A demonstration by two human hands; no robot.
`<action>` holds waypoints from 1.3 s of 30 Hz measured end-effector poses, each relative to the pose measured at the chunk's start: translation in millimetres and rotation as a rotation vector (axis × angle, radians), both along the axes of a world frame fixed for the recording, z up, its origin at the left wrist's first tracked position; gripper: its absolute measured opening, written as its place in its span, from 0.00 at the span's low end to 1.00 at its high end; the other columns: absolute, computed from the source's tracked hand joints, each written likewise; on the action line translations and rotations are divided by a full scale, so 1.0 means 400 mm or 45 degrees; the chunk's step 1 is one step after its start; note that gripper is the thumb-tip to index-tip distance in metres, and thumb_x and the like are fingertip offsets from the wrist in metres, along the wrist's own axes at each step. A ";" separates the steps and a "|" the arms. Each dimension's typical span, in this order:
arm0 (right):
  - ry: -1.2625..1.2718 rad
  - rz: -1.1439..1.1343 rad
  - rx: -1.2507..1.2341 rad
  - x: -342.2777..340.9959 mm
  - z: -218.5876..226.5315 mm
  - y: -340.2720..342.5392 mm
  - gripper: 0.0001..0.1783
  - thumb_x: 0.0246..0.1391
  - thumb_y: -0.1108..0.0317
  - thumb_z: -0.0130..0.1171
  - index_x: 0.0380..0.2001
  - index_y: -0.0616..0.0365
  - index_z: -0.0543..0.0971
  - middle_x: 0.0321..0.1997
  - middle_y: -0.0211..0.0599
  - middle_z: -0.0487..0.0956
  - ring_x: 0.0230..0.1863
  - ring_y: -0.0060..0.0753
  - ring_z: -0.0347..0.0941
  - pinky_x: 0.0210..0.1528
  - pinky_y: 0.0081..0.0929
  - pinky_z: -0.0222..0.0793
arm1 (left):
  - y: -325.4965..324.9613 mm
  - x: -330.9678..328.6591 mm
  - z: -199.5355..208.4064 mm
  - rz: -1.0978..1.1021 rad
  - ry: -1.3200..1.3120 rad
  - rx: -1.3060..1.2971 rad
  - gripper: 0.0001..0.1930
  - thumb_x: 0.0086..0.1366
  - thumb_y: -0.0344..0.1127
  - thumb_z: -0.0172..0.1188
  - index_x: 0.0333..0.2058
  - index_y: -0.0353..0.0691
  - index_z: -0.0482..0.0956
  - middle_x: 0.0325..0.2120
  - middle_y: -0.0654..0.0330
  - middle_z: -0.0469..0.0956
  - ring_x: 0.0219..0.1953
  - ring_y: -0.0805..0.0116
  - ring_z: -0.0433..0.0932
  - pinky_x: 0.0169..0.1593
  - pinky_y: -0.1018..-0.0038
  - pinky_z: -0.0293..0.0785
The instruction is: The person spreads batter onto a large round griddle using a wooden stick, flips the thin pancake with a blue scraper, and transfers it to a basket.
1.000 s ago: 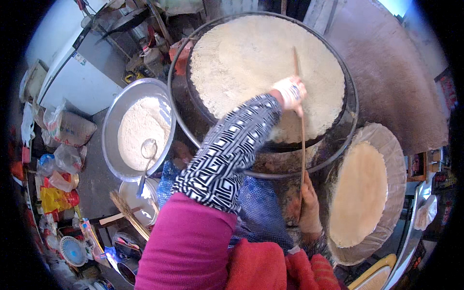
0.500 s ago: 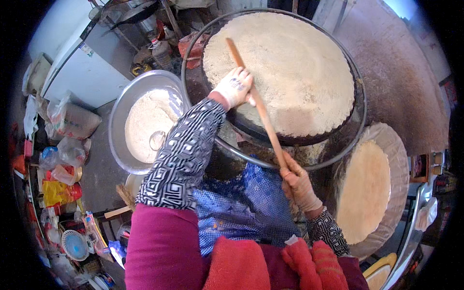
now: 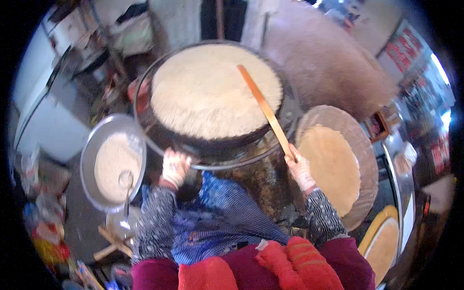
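My right hand [image 3: 299,169], in a whitish glove, is closed round the lower end of a long flat wooden stick [image 3: 267,108]. The stick slants up and left, its far end over the batter. My left hand [image 3: 175,167], gloved too, is off the stick, its fingers curled at the near left part of a metal ring [image 3: 229,166]. The ring runs round a large dark round griddle [image 3: 212,143]. A pale, evenly spread layer of batter [image 3: 212,92] covers the griddle top.
At left stands a metal basin [image 3: 87,181] of pale batter [image 3: 116,164] with a ladle [image 3: 126,186] in it. On the right, a thin round pancake [image 3: 328,169] lies on a wide covered round tray [image 3: 362,193]. Another yellow-edged round [image 3: 384,241] sits lower right.
My left hand has let go of the stick and moved down to the ring. My right hand still holds the stick, now further right. The view has shifted.
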State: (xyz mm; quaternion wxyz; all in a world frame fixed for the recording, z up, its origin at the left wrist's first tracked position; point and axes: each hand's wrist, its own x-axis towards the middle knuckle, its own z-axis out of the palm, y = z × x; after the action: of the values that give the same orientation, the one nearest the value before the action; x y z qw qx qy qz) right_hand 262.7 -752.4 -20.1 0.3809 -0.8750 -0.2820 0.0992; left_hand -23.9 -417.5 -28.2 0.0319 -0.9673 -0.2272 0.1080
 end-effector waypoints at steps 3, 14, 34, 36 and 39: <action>0.382 -0.210 0.466 0.029 0.061 0.020 0.28 0.59 0.65 0.60 0.63 0.45 0.70 0.28 0.30 0.74 0.16 0.21 0.66 0.16 0.24 0.64 | -0.175 0.109 -0.018 0.194 -0.189 -0.013 0.17 0.63 0.52 0.53 0.40 0.47 0.78 0.33 0.57 0.78 0.43 0.56 0.76 0.59 0.54 0.61; 0.913 1.044 -0.335 -0.462 0.272 0.145 0.25 0.54 0.74 0.61 0.57 0.51 0.76 0.25 0.23 0.76 0.16 0.10 0.62 0.15 0.14 0.57 | -0.536 0.026 -0.201 -0.186 -1.035 -0.820 0.25 0.60 0.55 0.51 0.52 0.50 0.73 0.53 0.54 0.71 0.58 0.52 0.67 0.62 0.48 0.56; 0.186 0.141 -0.379 -0.451 -0.120 -0.371 0.25 0.56 0.50 0.56 0.47 0.59 0.78 0.50 0.51 0.79 0.54 0.51 0.73 0.58 0.46 0.65 | -0.212 -0.320 -0.076 0.806 0.381 0.047 0.32 0.65 0.64 0.47 0.60 0.53 0.69 0.59 0.58 0.67 0.63 0.50 0.61 0.55 0.38 0.63; 0.116 -0.244 -0.486 -0.443 -0.173 -0.602 0.23 0.56 0.51 0.56 0.44 0.60 0.80 0.45 0.52 0.80 0.49 0.51 0.76 0.55 0.40 0.70 | -0.239 -0.328 -0.076 0.774 0.336 0.081 0.31 0.65 0.64 0.46 0.60 0.53 0.69 0.59 0.58 0.67 0.63 0.49 0.61 0.55 0.35 0.62; 0.122 -0.681 -0.883 -0.452 -0.210 -0.847 0.34 0.53 0.44 0.58 0.55 0.57 0.73 0.57 0.52 0.74 0.58 0.51 0.70 0.62 0.40 0.64 | -0.242 -0.344 -0.089 0.834 0.352 0.047 0.31 0.65 0.64 0.46 0.60 0.53 0.69 0.61 0.57 0.65 0.66 0.49 0.58 0.58 0.35 0.59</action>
State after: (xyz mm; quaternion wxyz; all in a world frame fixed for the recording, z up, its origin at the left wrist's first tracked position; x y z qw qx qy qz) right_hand 81.7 -1091.0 -104.0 0.0895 -0.9877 0.0223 0.1264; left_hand -161.6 -514.5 -63.9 0.0437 -0.8186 -0.5207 0.2383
